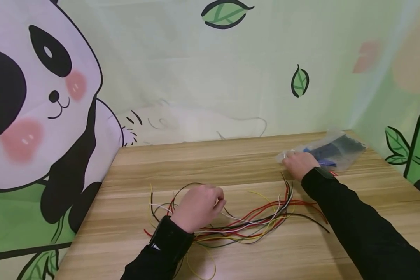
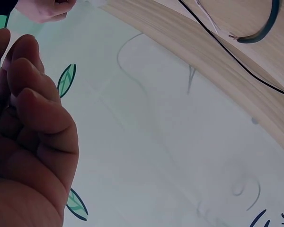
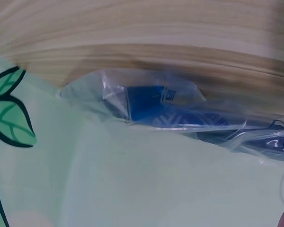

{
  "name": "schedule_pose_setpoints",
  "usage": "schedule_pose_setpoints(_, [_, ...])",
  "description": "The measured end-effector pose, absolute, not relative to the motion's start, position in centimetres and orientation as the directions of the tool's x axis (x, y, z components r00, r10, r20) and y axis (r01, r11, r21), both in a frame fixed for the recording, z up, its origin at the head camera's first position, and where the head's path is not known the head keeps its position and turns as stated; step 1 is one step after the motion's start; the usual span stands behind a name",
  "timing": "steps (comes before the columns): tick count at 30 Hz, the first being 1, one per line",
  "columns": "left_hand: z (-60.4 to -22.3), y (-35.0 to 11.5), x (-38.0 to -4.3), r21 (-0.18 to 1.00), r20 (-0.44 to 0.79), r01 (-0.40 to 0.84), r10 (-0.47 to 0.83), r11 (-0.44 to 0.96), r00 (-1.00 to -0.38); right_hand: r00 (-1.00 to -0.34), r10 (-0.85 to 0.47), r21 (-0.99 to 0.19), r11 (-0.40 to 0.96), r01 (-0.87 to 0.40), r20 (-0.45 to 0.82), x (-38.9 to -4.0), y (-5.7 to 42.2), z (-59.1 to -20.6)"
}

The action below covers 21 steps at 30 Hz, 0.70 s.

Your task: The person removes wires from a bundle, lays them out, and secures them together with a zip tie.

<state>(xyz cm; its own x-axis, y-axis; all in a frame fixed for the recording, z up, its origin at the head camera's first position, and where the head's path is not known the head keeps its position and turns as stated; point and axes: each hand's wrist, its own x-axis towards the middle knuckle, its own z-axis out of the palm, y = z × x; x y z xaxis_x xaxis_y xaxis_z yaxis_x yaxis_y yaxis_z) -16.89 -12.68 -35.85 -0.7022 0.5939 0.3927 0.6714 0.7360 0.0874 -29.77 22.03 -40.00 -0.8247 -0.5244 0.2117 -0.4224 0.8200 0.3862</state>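
Note:
Near the back right of the table, my right hand [image 1: 299,163] grips the crumpled left end of a clear plastic bag [image 1: 346,155]. Dark blue and blue contents show through the plastic; the right wrist view shows a blue piece [image 3: 146,101] with a white mark, inside the bag. What those contents are I cannot tell. A loose bundle of thin wires [image 1: 255,223], red, black, yellow and white, lies across the middle of the table. Above the bundle's left part is my left hand [image 1: 200,206], its fingers [image 2: 47,113] loosely curled with nothing seen between them.
The wooden table [image 1: 133,167] ends at the back against a pale green cloth [image 1: 182,70] printed with leaves and a panda [image 1: 56,97]. The same cloth rises along the right side. Loose wire ends stick out toward both sides and the front.

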Motion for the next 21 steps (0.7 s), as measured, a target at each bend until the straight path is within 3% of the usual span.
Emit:
schedule_pose_setpoints(18, [-35.66,-12.49,-16.64,0.100,0.366,0.663,0.593,0.741,-0.718,-0.856,-0.474,0.344,0.855,-0.389,0.209,-29.03,21.41,-40.08])
schedule_pose_setpoints(21, [-35.62,-12.53,-16.62,0.104,0.362,0.659,0.589,0.745,-0.723,-0.856,-0.458,0.273,0.878,-0.393,0.241,-28.78,21.33,-39.94])
